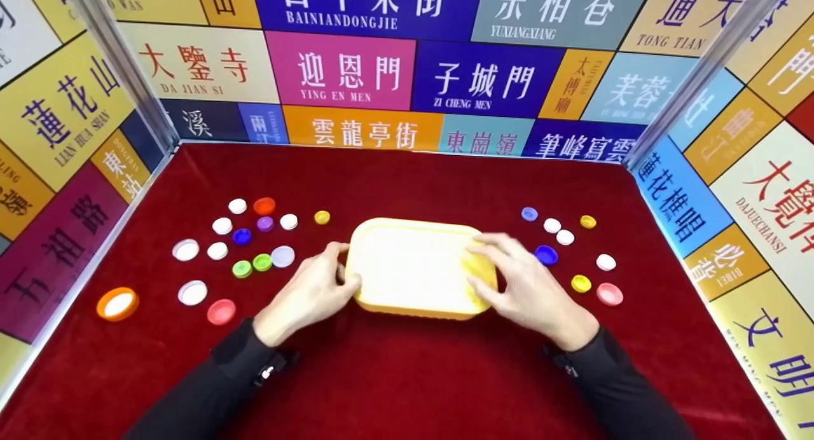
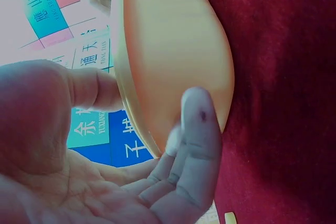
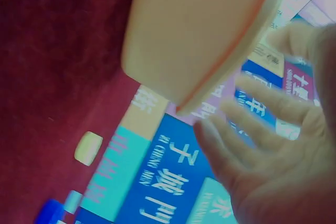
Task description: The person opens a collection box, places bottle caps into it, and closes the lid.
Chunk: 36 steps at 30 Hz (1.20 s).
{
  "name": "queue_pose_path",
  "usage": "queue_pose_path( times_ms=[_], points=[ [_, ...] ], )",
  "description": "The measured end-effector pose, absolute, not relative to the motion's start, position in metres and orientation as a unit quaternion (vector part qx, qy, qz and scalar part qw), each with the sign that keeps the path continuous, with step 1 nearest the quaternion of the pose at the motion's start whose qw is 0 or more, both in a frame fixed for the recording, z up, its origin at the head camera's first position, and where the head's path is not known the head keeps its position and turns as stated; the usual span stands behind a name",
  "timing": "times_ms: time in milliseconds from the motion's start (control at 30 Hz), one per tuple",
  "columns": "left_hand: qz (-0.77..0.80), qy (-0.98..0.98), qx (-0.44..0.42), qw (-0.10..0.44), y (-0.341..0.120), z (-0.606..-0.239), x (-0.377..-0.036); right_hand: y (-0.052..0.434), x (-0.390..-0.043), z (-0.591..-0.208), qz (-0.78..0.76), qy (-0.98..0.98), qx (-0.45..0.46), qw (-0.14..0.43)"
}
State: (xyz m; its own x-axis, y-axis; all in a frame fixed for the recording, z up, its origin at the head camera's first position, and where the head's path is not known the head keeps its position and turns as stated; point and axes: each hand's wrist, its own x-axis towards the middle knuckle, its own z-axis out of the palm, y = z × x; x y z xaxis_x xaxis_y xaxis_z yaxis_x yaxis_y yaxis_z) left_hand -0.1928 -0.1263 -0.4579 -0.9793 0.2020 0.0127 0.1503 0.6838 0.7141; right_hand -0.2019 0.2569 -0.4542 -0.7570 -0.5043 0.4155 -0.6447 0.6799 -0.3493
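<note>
A yellow rectangular tray lies on the red cloth in the middle of the head view. My left hand is at its left edge. In the left wrist view its thumb lies against the tray's rim and a fingertip touches the outer wall, so it holds the edge lightly. My right hand lies over the tray's right edge with its fingers spread. In the right wrist view those fingers are straight and stand apart from the tray.
Several loose bottle caps in mixed colours lie left of the tray and right of it. A larger orange cap sits at the far left. Walls with printed signs close the red cloth on three sides.
</note>
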Motion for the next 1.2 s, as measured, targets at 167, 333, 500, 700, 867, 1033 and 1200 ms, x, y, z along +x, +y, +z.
queue_pose_path(
  times_ms=[167, 333, 500, 700, 867, 1033, 1200],
  points=[
    [0.427, 0.899, 0.079, 0.05, -0.126, -0.46, -0.194, 0.25, -0.191, -0.45, 0.171, -0.897, 0.391, 0.119],
    [0.46, 0.883, 0.067, 0.067, -0.125, -0.46, -0.195, 0.246, -0.186, -0.446, 0.139, -0.887, 0.431, 0.088],
    [0.457, 0.884, 0.069, 0.064, -0.126, -0.461, -0.196, 0.244, -0.185, -0.445, 0.131, -0.874, 0.456, 0.101],
    [0.46, 0.883, 0.065, 0.069, -0.126, -0.461, -0.197, 0.243, -0.183, -0.445, 0.137, -0.856, 0.485, 0.12],
    [0.47, 0.877, 0.059, 0.076, -0.126, -0.461, -0.197, 0.243, -0.183, -0.443, 0.174, -0.844, 0.495, 0.114],
    [0.484, 0.87, 0.065, 0.075, -0.128, -0.457, -0.197, 0.244, -0.182, -0.441, 0.199, -0.835, 0.497, 0.127],
    [0.504, 0.857, 0.065, 0.085, -0.129, -0.452, -0.198, 0.244, -0.178, -0.436, 0.16, -0.833, 0.502, 0.169]
  ],
)
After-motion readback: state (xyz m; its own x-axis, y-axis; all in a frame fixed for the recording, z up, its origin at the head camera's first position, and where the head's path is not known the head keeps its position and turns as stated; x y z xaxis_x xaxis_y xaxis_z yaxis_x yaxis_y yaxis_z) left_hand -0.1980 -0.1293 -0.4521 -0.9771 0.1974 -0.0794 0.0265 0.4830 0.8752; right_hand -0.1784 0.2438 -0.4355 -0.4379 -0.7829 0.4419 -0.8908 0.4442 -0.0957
